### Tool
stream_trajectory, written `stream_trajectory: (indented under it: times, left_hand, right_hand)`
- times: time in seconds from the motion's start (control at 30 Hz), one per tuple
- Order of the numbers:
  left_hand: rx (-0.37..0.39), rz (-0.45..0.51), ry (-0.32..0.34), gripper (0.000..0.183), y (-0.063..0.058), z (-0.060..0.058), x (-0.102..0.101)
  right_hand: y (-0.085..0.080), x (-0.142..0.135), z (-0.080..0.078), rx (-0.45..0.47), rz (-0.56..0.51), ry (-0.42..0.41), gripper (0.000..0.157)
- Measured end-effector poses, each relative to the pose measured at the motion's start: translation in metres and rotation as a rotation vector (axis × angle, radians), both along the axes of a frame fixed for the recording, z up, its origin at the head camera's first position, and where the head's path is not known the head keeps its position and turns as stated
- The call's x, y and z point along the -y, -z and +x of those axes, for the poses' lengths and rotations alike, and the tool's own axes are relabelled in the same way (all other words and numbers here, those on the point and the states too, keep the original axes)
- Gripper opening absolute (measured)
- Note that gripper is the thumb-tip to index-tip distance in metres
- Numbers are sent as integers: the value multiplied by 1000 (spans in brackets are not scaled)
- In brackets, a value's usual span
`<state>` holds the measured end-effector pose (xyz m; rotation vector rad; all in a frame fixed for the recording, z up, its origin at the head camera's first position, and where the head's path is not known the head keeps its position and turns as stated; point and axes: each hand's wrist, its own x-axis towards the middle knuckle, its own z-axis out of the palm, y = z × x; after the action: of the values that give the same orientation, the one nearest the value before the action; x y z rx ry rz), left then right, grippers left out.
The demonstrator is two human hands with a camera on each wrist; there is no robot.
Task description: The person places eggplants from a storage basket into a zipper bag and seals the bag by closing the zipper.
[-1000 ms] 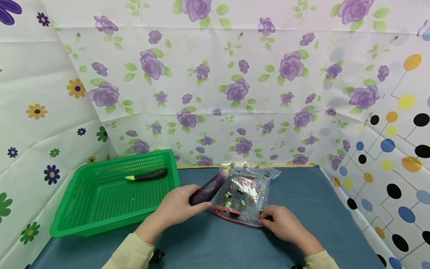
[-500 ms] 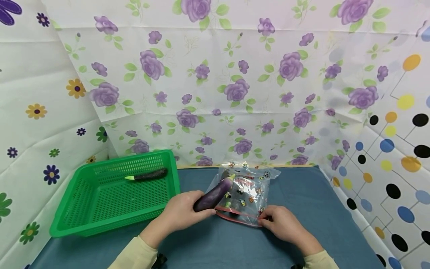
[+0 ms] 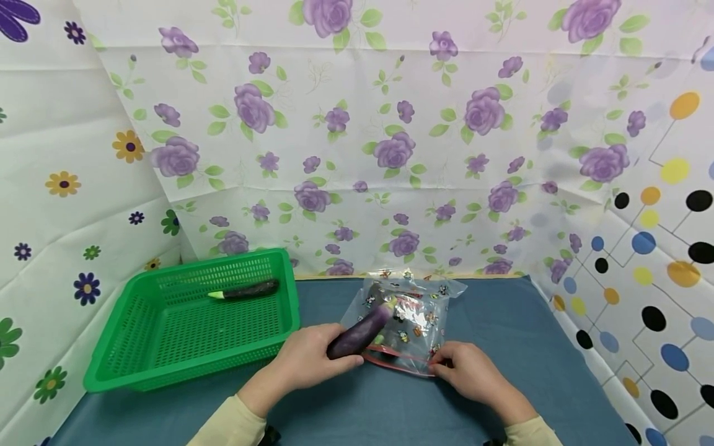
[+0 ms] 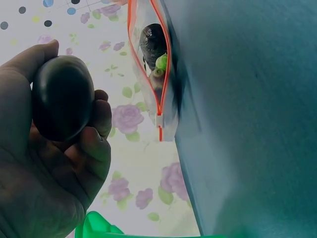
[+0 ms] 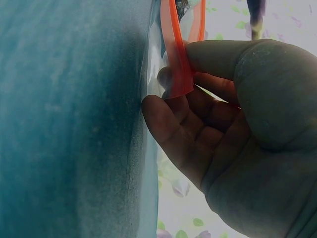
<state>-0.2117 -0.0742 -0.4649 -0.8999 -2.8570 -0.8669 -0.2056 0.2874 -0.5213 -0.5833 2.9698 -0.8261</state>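
A dark purple eggplant (image 3: pixel 359 333) is gripped near its thick end by my left hand (image 3: pixel 311 358), its pale green stem end tilted up and away. In the left wrist view its rounded dark end (image 4: pixel 63 98) faces the camera. Behind it lies a clear zip bag (image 3: pixel 415 322) with small printed figures and a red zip edge. My right hand (image 3: pixel 471 371) pinches the right corner of that edge between thumb and fingers. In the left wrist view the bag's mouth gapes, showing dark vegetables (image 4: pixel 153 47) with a green stem inside. A white slider (image 4: pixel 159 120) sits on the zip.
To the left stands a green plastic basket (image 3: pixel 119 337) with another dark eggplant (image 3: pixel 245 290) lying in it. A blue cloth (image 3: pixel 379 406) covers the table. Patterned sheets (image 3: pixel 346 155) hang behind and on both sides.
My left hand has moved right and slightly lower with the eggplant, whose stem end now overlaps more of the bag. The right hand keeps its pinch on the bag's corner.
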Motion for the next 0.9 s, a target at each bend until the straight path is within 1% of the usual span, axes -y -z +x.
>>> stream_trajectory:
  times: [0.2,0.4,0.5,0.63,0.7,0.8,0.9]
  left_hand:
    - [22,-2,43,41,7,0,-1]
    - [25,-17,78,43,15,1,-3]
    - [6,-29,90,45,17,1,-4]
    - [-35,-54,117,53,20,1,-5]
    - [-46,-70,132,50,21,1,-6]
    - [-29,-84,155,41,24,1,-7]
    - [16,-91,179,39,25,1,-7]
  right_hand:
    - [-1,0,1,4,2,10,8]
    - [0,0,2,6,-5,8,8]
    - [1,0,2,-3,-3,4,8]
    - [2,0,0,-20,1,6,9]
    - [2,0,0,-27,2,6,9]
    - [2,0,0,-34,1,3,9]
    - [2,-1,0,-35,1,1,9]
